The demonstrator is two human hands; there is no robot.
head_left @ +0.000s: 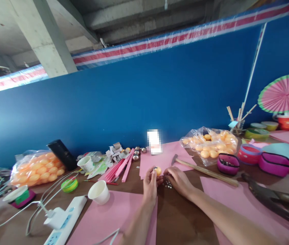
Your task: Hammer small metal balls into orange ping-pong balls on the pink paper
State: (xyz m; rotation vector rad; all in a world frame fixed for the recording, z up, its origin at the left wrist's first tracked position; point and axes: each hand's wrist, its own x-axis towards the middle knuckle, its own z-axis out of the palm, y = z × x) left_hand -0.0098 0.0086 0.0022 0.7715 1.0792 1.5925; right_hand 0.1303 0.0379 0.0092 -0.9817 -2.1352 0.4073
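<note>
My left hand [150, 185] is closed around a small orange ball [158, 171], pinching it between thumb and fingers. A small dark and silvery bit shows on the ball's upper left side, too small to name. My right hand [179, 180] is beside it on the right, fingers bent together and pointing down near the table. What those fingers hold, if anything, is hidden. Under and between the hands lie several tiny shiny metal pieces [168, 184] on the brown tabletop. A hammer [203, 169] with a wooden handle lies just beyond my right hand.
Bags of orange balls [35, 170] stand left and right. Pink paper sheets [124, 212] cover parts of the table. At left are a white paper cup [99, 193], a power strip [67, 221] and cables; at right, purple containers [274, 164] and a dark curved tool [264, 194]. A blue wall rises behind.
</note>
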